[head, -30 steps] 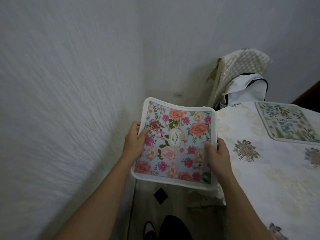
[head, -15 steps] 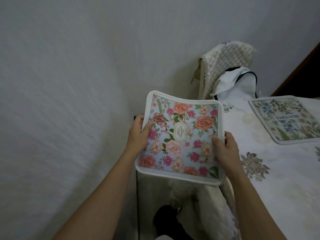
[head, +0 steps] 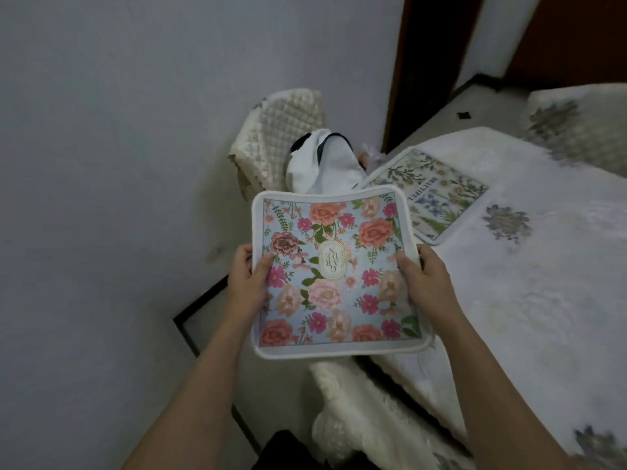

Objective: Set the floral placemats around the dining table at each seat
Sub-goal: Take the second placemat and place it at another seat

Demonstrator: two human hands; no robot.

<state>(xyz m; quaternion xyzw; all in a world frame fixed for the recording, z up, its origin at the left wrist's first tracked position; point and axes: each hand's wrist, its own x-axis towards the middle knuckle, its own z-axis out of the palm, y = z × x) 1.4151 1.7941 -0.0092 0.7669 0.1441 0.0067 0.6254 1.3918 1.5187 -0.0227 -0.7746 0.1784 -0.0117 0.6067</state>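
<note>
I hold a light-blue placemat with pink and orange roses (head: 334,273) flat in the air, just left of the table's near corner. My left hand (head: 246,279) grips its left edge and my right hand (head: 422,276) grips its right edge, thumbs on top. A second placemat with blue and green flowers (head: 437,195) lies on the white-clothed dining table (head: 529,300) at the far corner seat.
A chair with a quilted cream cover (head: 281,144) and a white garment (head: 322,164) draped on it stands against the wall beyond the mat. A cream-covered chair back (head: 353,412) is below my hands. A dark door frame (head: 403,69) rises behind the table.
The view has swung right and back, so more of the table and the door frame show. Both hands still hold the rose placemat, now nearer the table's edge.
</note>
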